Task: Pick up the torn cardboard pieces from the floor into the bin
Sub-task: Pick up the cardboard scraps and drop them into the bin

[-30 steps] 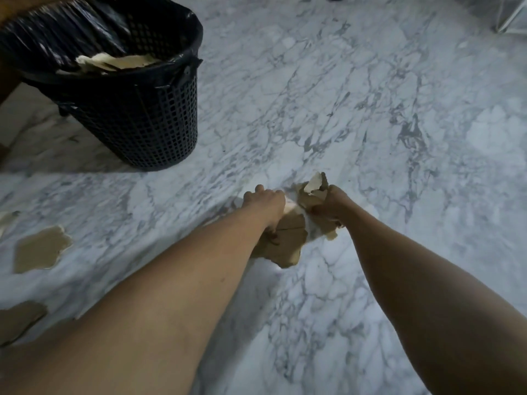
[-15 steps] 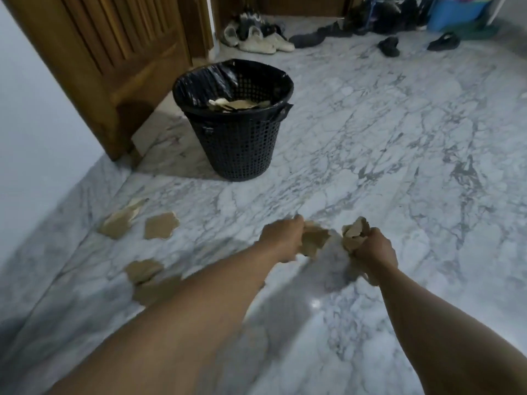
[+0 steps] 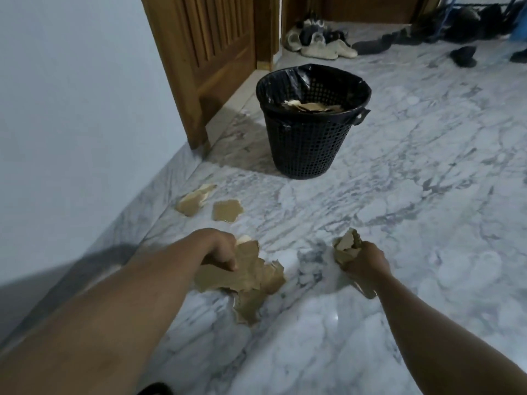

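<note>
My left hand [image 3: 218, 248] grips a bunch of torn brown cardboard pieces [image 3: 251, 276] that hang down from it above the marble floor. My right hand [image 3: 366, 262] holds a smaller crumpled wad of cardboard [image 3: 346, 246]. The black mesh bin [image 3: 310, 138] with a black liner stands ahead, about an arm's length beyond both hands, with cardboard scraps [image 3: 310, 106] inside. Two more torn pieces lie on the floor left of centre: one [image 3: 192, 202] near the wall, one [image 3: 226, 210] beside it.
A white wall runs along the left. A wooden door [image 3: 208, 52] stands open behind the bin. Shoes [image 3: 322, 42] and dark items [image 3: 463, 55] are scattered at the far end. Marble floor [image 3: 413, 181] stretches to the right.
Both hands lifted off the floor with cardboard in them. The view rose and tilted up, so the bin and door now show ahead. The hands have spread apart.
</note>
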A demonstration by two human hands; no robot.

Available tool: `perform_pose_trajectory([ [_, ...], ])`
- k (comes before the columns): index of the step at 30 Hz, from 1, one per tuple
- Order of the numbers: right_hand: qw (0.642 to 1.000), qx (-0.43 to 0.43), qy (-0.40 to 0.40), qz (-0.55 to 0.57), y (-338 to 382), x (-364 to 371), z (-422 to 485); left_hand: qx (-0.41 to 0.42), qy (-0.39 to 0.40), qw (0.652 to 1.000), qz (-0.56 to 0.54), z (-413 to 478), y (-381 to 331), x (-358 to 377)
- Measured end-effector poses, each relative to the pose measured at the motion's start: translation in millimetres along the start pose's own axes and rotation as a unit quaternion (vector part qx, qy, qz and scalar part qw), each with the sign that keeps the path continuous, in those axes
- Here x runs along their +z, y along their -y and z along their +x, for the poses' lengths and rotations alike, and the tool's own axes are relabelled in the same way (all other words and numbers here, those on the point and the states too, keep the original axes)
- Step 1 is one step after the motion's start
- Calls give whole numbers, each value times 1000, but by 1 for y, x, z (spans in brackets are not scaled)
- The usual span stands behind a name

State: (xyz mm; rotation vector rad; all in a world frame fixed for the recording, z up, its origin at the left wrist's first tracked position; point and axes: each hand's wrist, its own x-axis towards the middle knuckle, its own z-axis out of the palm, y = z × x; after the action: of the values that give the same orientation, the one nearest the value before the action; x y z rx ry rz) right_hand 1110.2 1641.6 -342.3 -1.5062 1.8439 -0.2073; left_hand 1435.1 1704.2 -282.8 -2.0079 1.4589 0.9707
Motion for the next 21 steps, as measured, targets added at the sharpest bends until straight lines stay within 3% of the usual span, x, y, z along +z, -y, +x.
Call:
perform_pose_trajectory([
  [4, 981, -12, 156, 118, 34, 21, -17, 8, 34, 998, 60, 2, 4, 16],
  [7, 966, -96, 240, 16, 70, 48, -39, 41, -36, 996, 74, 1, 9, 29],
  [10, 945, -174, 238, -138, 88, 81, -45, 35, -56, 997, 29, 11, 18, 40],
  [12, 938, -202, 215, -180, 90, 92, -47, 40, -65, 997, 26, 14, 21, 42],
  [15, 940, -226, 191, -166, 87, 96, -43, 70, -61, 995, 48, 16, 22, 43],
  [21, 958, -171, 187, -131, 59, 113, -17, 88, -60, 994, -20, 25, 25, 45],
])
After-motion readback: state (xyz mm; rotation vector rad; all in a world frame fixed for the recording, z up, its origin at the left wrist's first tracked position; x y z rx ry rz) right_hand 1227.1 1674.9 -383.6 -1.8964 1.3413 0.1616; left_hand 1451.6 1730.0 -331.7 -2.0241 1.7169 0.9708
